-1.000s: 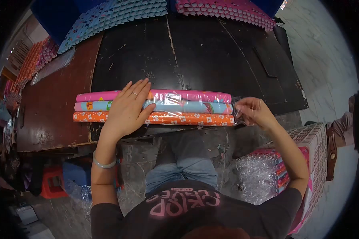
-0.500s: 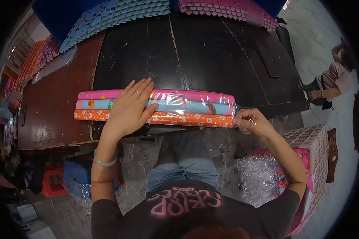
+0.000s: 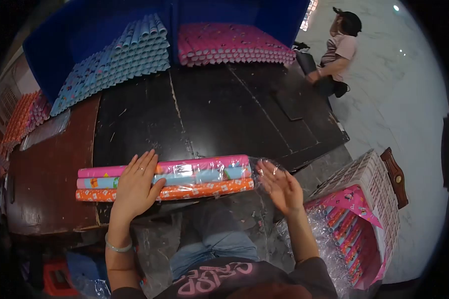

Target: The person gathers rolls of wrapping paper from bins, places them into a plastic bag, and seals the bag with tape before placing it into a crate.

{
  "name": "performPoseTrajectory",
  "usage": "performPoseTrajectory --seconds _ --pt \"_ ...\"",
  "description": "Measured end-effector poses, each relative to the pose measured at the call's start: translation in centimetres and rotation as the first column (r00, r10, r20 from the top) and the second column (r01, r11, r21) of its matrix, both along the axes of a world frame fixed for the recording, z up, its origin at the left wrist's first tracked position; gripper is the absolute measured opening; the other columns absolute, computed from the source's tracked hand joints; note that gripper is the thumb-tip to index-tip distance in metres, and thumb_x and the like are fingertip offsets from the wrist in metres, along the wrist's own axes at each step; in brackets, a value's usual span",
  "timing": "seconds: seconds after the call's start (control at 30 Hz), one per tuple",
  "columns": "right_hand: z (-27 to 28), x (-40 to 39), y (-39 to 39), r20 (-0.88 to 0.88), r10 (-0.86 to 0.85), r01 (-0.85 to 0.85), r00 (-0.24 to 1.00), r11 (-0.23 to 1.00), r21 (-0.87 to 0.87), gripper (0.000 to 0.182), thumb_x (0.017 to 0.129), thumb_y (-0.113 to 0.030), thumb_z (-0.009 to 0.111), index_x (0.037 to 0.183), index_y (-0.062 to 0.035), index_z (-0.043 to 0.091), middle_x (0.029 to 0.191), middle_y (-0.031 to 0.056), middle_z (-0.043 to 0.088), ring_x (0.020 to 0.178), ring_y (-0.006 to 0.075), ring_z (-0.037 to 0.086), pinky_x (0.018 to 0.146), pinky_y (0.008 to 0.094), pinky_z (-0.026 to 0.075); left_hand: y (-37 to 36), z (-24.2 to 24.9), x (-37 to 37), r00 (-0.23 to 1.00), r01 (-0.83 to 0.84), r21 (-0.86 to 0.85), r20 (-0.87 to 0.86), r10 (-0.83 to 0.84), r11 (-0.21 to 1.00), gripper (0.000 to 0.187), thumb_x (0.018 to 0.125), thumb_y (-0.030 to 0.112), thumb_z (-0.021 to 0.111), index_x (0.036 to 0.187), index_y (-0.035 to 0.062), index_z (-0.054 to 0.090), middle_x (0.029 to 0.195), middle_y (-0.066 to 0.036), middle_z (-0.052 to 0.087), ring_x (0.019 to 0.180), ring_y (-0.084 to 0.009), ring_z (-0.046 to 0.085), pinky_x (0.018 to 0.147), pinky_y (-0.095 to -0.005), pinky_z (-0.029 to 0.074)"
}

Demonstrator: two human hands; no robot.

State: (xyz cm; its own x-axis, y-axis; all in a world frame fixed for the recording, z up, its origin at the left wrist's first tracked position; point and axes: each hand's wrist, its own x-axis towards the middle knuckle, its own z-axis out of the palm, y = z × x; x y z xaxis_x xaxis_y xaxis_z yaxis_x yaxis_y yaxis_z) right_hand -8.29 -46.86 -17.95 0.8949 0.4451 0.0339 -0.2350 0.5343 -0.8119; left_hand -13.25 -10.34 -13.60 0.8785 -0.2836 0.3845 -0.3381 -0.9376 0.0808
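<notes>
Three wrapping paper rolls lie side by side near the table's front edge: a pink roll (image 3: 219, 162) at the back, a light blue roll (image 3: 207, 176) in the middle and an orange roll (image 3: 209, 190) with white gift prints in front. Shiny clear plastic film (image 3: 255, 163) covers much of them and sticks out past their right end. My left hand (image 3: 136, 188) lies flat across the rolls, fingers stretched out. At the right end my right hand (image 3: 283, 188) is open, palm turned partly up, its fingertips at the loose film.
Stacked light blue rolls (image 3: 134, 52) and pink rolls (image 3: 229, 45) stand in blue bins along the back. Orange rolls (image 3: 19, 119) are piled at left. A white basket (image 3: 356, 174) at right holds wrapped rolls. A person (image 3: 336, 52) is beyond the table's far right corner.
My right hand has let go of the film end and opened. My left hand stays on the rolls. The view has shifted, showing more of the bins, the basket and the other person.
</notes>
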Motion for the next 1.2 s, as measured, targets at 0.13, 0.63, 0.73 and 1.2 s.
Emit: performPoseTrajectory --seconds 0.13,0.63,0.73,1.2 --pt "-0.8 -0.7 2.2 0.193 -0.024 0.032 0.981 0.999 -0.036 0.070 0.094 -0.047 0.034 0.139 0.0042 0.021 0.147 0.0161 0.019 0.137 0.0258 0.016 0.111 0.0378 0.013 -0.1 0.4 -0.2 1.000 -0.006 0.004 -0.023 0.006 1.000 0.052 0.087 0.031 0.050 0.121 -0.0074 0.046 0.128 -0.023 0.046 0.121 -0.0330 0.043 0.106 -0.0421 0.027" --pt "-2.6 -4.0 3.9 0.480 -0.104 0.297 0.871 0.890 -0.346 0.047 0.097 -0.017 0.039 0.136 0.0066 0.030 0.146 0.0141 0.025 0.135 0.0205 0.023 0.109 0.0316 0.018 0.4 0.6 -0.9 0.992 0.071 -0.023 -0.108 -0.073 0.997 0.054 0.087 0.032 0.049 0.125 -0.0047 0.043 0.132 -0.020 0.044 0.125 -0.0310 0.040 0.107 -0.0417 0.025" --pt "-3.2 -3.8 1.4 0.197 -0.289 0.306 0.937 0.950 -0.059 0.045 0.096 -0.024 0.041 0.128 0.0080 0.041 0.136 0.0168 0.041 0.127 0.0225 0.038 0.105 0.0342 0.028 0.5 0.4 -0.9 0.989 0.091 -0.028 -0.114 -0.094 0.995 0.054 0.087 0.033 0.049 0.126 -0.0043 0.043 0.132 -0.020 0.044 0.125 -0.0307 0.040 0.107 -0.0417 0.025" --pt "-4.3 -3.7 -11.3 0.306 -0.495 0.568 0.813 0.789 -0.234 0.039 0.095 -0.037 0.043 0.099 -0.0012 0.057 0.067 0.0041 0.058 0.056 0.0091 0.052 0.053 0.0204 0.040 0.0 1.1 -1.3 0.981 0.135 0.015 -0.145 -0.131 0.991 0.055 0.087 0.035 0.048 0.125 -0.0040 0.044 0.132 -0.020 0.044 0.124 -0.0313 0.041 0.107 -0.0416 0.025"
